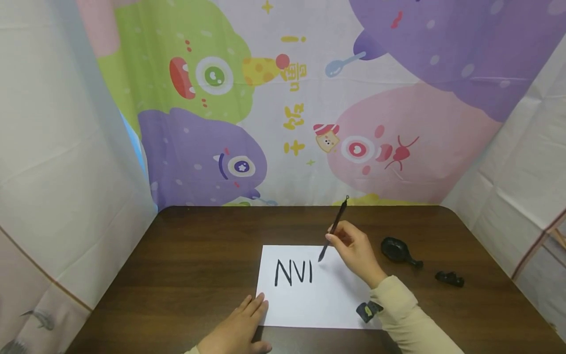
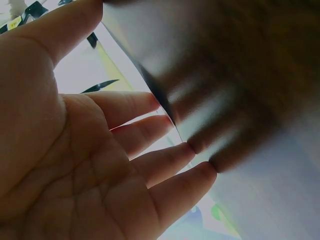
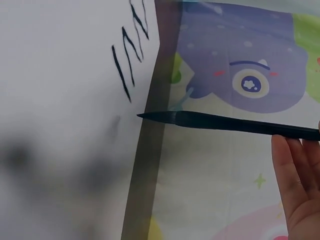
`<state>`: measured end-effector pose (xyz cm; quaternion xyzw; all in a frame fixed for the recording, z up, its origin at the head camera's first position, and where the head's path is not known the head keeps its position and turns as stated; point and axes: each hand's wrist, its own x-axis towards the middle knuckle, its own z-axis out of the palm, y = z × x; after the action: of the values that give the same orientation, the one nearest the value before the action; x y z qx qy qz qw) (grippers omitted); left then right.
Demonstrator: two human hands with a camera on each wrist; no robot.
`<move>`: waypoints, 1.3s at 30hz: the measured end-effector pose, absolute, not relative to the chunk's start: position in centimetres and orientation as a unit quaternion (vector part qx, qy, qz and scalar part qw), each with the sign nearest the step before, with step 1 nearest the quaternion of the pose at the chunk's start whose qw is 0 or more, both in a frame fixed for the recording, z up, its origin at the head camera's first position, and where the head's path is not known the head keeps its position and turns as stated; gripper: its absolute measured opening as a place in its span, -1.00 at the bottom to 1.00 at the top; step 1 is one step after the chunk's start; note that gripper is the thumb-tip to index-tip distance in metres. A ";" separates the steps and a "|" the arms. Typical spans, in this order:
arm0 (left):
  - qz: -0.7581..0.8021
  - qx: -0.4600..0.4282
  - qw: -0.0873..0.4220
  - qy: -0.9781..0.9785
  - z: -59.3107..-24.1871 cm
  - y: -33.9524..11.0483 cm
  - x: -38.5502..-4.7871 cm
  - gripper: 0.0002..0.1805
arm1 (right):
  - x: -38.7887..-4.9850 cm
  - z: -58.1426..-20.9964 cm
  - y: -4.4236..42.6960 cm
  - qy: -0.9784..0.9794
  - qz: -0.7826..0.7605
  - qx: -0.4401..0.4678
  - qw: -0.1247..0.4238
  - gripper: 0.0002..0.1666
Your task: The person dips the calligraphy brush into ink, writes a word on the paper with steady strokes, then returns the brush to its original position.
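Note:
A white sheet of paper (image 1: 309, 305) lies on the brown table, bearing black strokes (image 1: 294, 273) that read "NVI". My right hand (image 1: 358, 250) pinches a dark brush (image 1: 338, 221) by its handle, tip pointing down just right of the last stroke. In the right wrist view the brush (image 3: 210, 121) has a pointed black tip, and the fingers of the hand (image 3: 300, 185) hold its shaft. My left hand (image 1: 239, 327) rests with spread fingers at the paper's lower left edge; the left wrist view shows its palm (image 2: 90, 165) and straight fingertips touching the surface.
Right of the paper lie a black spoon-shaped dish (image 1: 395, 250) and a small black object (image 1: 449, 279). A black strapped device (image 1: 368, 311) is at the right wrist, above the paper's lower right part. A cartoon-printed curtain (image 1: 292, 187) hangs behind the table (image 1: 194, 255).

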<state>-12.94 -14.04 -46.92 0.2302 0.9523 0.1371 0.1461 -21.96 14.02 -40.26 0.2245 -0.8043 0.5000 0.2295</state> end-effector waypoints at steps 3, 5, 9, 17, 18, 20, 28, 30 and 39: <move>0.137 0.227 0.149 0.953 -46.9 -14.0 -12.9 -0.05 | -22.1 -40.4 14.0 -0.810 0.491 0.217 0.236 -0.90; 0.137 0.226 0.149 0.953 -46.9 -14.0 -12.9 -0.05 | -22.2 -40.5 14.0 -0.812 0.487 0.214 0.239 -0.90; 0.139 0.223 0.152 0.953 -46.9 -14.0 -12.9 -0.05 | -22.3 -40.8 14.0 -0.813 0.485 0.213 0.243 -0.90; 0.139 0.219 0.158 0.953 -46.9 -14.0 -13.1 -0.05 | -22.5 -41.2 13.7 -0.812 0.483 0.215 0.247 -0.88; 0.139 0.220 0.157 0.953 -46.9 -14.0 -13.1 -0.05 | -22.5 -41.2 13.7 -0.812 0.483 0.216 0.246 -0.88; 0.138 0.223 0.155 0.953 -46.9 -14.0 -13.1 -0.05 | -22.3 -41.1 13.6 -0.814 0.481 0.216 0.244 -0.88; 0.141 0.230 0.152 0.951 -46.6 -14.0 -13.0 -0.05 | -22.9 -42.3 13.7 -0.822 0.474 0.211 0.234 -0.87; 0.140 0.231 0.151 0.951 -46.6 -14.0 -13.0 -0.05 | -23.3 -43.0 13.9 -0.822 0.476 0.210 0.231 -0.86; 0.139 0.234 0.147 0.951 -46.7 -14.1 -13.0 -0.05 | -24.2 -44.5 14.6 -0.810 0.499 0.223 0.213 -0.88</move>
<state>-12.97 -14.05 -46.75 0.2336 0.9509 0.1393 0.1474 -24.17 14.62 -44.54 0.2227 -0.8103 0.4986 0.2126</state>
